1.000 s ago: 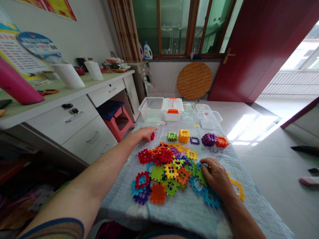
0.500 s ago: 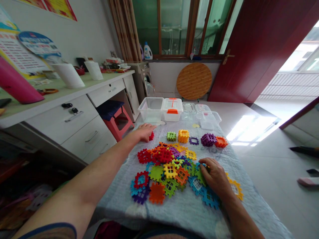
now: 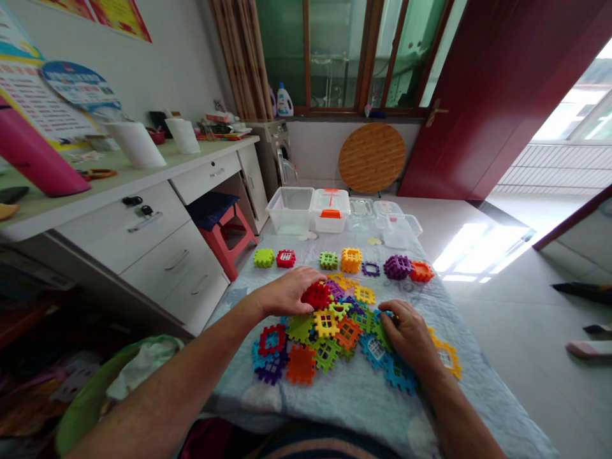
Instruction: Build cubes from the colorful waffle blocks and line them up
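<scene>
Daylight: from doorway (image 3: pixel 557 169), right. Glare: white, burnt-out, on floor (image 3: pixel 478 248) beyond table's (image 3: pixel 351 405) right edge. Shadow: past near left corner. Distortion: wide-angle stretch, margins.

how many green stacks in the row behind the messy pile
2: one green stack at the row's left end, another green stack between the red stack and yellow stack. None seems hidden.

Covered in pale blue quilted cloth (image 3: pixel 335 400), bearing clear plastic boxes (image 3: pixel 329 220) at far end, single-colour tile stacks (image 3: pixel 350 261) at mid-length, heaped notched plastic tiles (image 3: pixel 326 324) nearer.
</scene>
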Demonstrator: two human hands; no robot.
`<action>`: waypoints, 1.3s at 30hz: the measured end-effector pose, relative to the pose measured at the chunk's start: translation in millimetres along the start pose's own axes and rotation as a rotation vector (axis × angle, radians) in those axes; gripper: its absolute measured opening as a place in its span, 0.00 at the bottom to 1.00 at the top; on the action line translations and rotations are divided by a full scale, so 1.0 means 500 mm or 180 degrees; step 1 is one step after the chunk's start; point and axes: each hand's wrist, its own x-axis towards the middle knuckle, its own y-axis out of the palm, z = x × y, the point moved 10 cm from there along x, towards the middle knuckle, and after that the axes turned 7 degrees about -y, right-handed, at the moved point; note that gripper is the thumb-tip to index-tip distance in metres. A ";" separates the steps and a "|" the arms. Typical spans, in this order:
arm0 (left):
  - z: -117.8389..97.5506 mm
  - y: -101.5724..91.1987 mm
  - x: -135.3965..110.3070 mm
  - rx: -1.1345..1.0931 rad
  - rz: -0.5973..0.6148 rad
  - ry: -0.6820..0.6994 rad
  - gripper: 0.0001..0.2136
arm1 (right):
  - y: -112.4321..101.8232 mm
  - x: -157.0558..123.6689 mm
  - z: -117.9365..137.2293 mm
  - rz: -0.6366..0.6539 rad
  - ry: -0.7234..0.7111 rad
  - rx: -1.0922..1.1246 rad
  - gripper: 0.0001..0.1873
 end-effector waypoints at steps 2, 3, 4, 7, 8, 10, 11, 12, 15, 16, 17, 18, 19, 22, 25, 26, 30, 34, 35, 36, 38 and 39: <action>-0.003 0.008 0.009 0.0014 -0.0026 0.0000 0.30 | 0.000 0.000 0.000 0.0012 0.0005 -0.0001 0.10; -0.004 0.010 0.012 0.0012 -0.0063 -0.0002 0.30 | 0.001 0.000 0.000 0.0015 0.0003 0.0003 0.10; -0.005 0.009 0.013 0.0006 -0.0114 -0.0010 0.30 | 0.000 0.000 0.001 0.0014 0.0003 0.0006 0.10; -0.004 -0.004 0.003 -0.0052 -0.0320 -0.0066 0.30 | -0.003 0.000 0.002 -0.0010 0.0013 0.0013 0.10; -0.001 -0.011 -0.006 -0.0085 -0.0403 -0.0109 0.30 | -0.004 0.000 0.003 -0.0026 0.0018 0.0018 0.10; 0.015 -0.025 -0.028 -0.0145 -0.0572 -0.0262 0.30 | -0.006 0.000 0.004 -0.0042 0.0015 0.0038 0.10; 0.027 -0.031 -0.041 -0.0160 -0.0648 -0.0364 0.30 | -0.006 0.000 0.004 -0.0038 0.0001 0.0050 0.10; 0.039 -0.033 -0.053 -0.0157 -0.0700 -0.0467 0.30 | -0.006 0.000 0.005 -0.0030 -0.0017 0.0057 0.10; 0.067 -0.020 -0.080 -0.0090 -0.0638 -0.0651 0.31 | -0.003 0.000 0.007 -0.0006 -0.0055 0.0052 0.10; 0.072 -0.011 -0.085 -0.0064 -0.0565 -0.0664 0.31 | -0.002 -0.001 0.007 -0.0004 -0.0057 0.0045 0.10; 0.074 -0.002 -0.087 -0.0043 -0.0491 -0.0656 0.31 | -0.002 -0.001 0.006 -0.0006 -0.0054 0.0038 0.10; 0.073 0.005 -0.087 -0.0025 -0.0436 -0.0633 0.31 | -0.002 -0.002 0.005 -0.0007 -0.0048 0.0033 0.09; 0.071 0.009 -0.085 -0.0016 -0.0416 -0.0597 0.31 | -0.002 -0.002 0.004 -0.0010 -0.0039 0.0030 0.09; 0.052 0.007 -0.069 -0.0029 -0.0491 -0.0428 0.30 | -0.002 -0.002 0.003 -0.0012 -0.0019 0.0020 0.09; 0.031 0.012 -0.041 0.0005 -0.0487 -0.0265 0.28 | -0.001 -0.001 0.002 0.0007 -0.0014 0.0007 0.09; 0.026 0.016 -0.032 0.0039 -0.0467 -0.0245 0.27 | -0.001 -0.001 0.001 0.0015 -0.0009 0.0005 0.09; 0.018 0.029 -0.003 0.0151 -0.0482 -0.0286 0.27 | -0.001 0.000 0.002 0.0025 0.0000 0.0004 0.09; 0.018 0.005 -0.004 0.0035 -0.0681 -0.0334 0.28 | -0.001 0.000 0.004 0.0030 -0.0024 0.0003 0.09; 0.023 -0.009 -0.011 -0.0027 -0.0796 -0.0373 0.28 | -0.001 0.000 0.004 0.0030 -0.0026 -0.0001 0.09; 0.031 -0.024 -0.021 -0.0091 -0.0919 -0.0423 0.29 | -0.001 0.000 0.003 0.0030 -0.0029 -0.0005 0.09; 0.052 -0.049 -0.047 -0.0211 -0.1104 -0.0530 0.29 | 0.000 -0.002 0.003 0.0036 -0.0033 -0.0009 0.09; 0.063 -0.055 -0.060 -0.0267 -0.1121 -0.0565 0.28 | 0.001 -0.002 0.003 0.0040 -0.0034 -0.0008 0.09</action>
